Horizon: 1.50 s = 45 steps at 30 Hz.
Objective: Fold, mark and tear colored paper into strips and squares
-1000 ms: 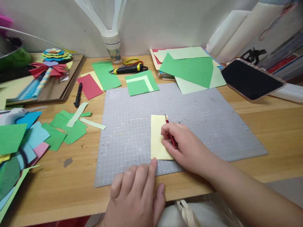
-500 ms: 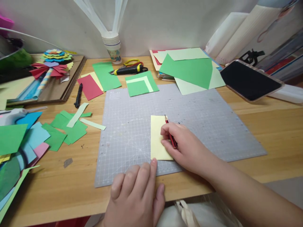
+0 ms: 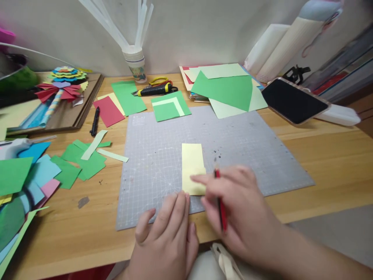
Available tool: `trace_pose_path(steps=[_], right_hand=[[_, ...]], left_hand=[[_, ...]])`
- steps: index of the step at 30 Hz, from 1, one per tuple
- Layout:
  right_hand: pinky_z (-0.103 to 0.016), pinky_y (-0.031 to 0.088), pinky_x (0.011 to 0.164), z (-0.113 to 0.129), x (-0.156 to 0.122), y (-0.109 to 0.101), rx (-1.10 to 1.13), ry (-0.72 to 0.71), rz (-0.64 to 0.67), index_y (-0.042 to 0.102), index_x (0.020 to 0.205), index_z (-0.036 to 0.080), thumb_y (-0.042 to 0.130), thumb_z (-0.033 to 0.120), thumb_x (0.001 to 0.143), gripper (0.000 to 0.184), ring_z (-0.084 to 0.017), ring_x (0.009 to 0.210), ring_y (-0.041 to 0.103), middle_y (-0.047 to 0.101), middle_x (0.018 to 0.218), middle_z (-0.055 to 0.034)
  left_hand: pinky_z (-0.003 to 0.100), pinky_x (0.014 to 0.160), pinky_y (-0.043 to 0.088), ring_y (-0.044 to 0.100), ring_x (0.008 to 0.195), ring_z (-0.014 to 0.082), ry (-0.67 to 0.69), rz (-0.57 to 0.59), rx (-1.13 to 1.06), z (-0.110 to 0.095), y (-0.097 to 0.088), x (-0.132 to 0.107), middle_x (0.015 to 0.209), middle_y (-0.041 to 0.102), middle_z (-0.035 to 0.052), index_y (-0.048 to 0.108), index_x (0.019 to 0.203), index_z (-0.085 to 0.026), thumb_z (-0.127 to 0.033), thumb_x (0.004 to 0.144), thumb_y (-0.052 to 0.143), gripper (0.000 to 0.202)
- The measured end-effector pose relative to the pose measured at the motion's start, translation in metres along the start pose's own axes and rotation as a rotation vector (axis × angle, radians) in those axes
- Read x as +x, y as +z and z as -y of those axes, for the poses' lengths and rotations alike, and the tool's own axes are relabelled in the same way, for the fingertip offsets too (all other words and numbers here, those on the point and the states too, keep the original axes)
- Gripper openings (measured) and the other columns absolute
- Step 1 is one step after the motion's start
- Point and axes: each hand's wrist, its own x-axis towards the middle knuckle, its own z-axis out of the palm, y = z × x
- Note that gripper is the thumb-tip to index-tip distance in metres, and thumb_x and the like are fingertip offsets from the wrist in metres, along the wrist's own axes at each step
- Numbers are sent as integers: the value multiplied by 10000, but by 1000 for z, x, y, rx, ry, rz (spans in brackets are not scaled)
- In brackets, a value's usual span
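Observation:
A pale yellow paper rectangle (image 3: 192, 165) lies on the grey cutting mat (image 3: 247, 144). My left hand (image 3: 166, 237) rests at the mat's near edge, fingers loosely spread, its fingertips touching the paper's lower left corner. My right hand (image 3: 239, 210) is blurred, just right of and below the paper, fingers closed round a red pencil (image 3: 220, 202) that points up and away from me. One of its fingers reaches over the paper's lower right corner.
Green paper scraps (image 3: 84, 159) and blue and pink sheets (image 3: 35, 171) lie left of the mat. Behind it sit a black pen (image 3: 94, 121), a yellow-black utility knife (image 3: 154, 90), a stack of cups (image 3: 135, 64), green sheets (image 3: 227, 89) and a black phone (image 3: 294, 101).
My right hand with the pencil pulled off the yellow paper, down and to the right towards me. The left hand barely moved. The view shifted slightly.

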Motion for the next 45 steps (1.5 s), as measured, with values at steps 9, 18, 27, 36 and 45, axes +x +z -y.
trace_pose_path(steps=[9, 18, 27, 36, 45], right_hand=[[-375, 318, 830, 19, -48, 29, -52, -19, 60, 562, 983, 157, 544, 166, 876, 109, -222, 950, 567, 602, 1354, -114], [-396, 289, 835, 30, -50, 33, -320, -17, 29, 602, 1097, 87, 533, 168, 832, 285, -267, 952, 579, 654, 1271, -145], [-391, 291, 777, 22, -59, 15, -430, 60, -3, 610, 1167, 77, 568, 123, 811, 361, -228, 845, 599, 739, 1075, -114], [-393, 279, 795, 16, -62, 9, -447, -25, 62, 663, 914, 149, 596, 119, 754, 176, -207, 839, 585, 707, 1181, -104], [-408, 279, 820, 12, -63, 11, -456, -36, 52, 642, 1101, 93, 619, 140, 775, 330, -213, 813, 567, 720, 1118, -126]], left_hand=[[412, 891, 301, 566, 1025, 256, -123, 69, -27, -2, -6, 5, 1074, 716, 104, 678, 1083, -136, -291, 902, 488, 304], [416, 892, 307, 544, 1014, 265, -113, 86, 23, -7, -11, 10, 1046, 695, 114, 684, 1078, -134, -259, 871, 506, 300], [422, 901, 304, 556, 1012, 274, -109, 149, 50, -7, -15, 13, 1053, 703, 98, 697, 1103, -159, -265, 872, 510, 316], [450, 1090, 174, 541, 1136, 261, -16, 195, 54, -11, -14, 21, 1194, 678, 54, 664, 1149, -254, -330, 887, 557, 293], [447, 968, 272, 554, 1047, 281, 73, 203, 150, 7, -23, 31, 1049, 695, 69, 708, 973, -221, -237, 920, 485, 229]])
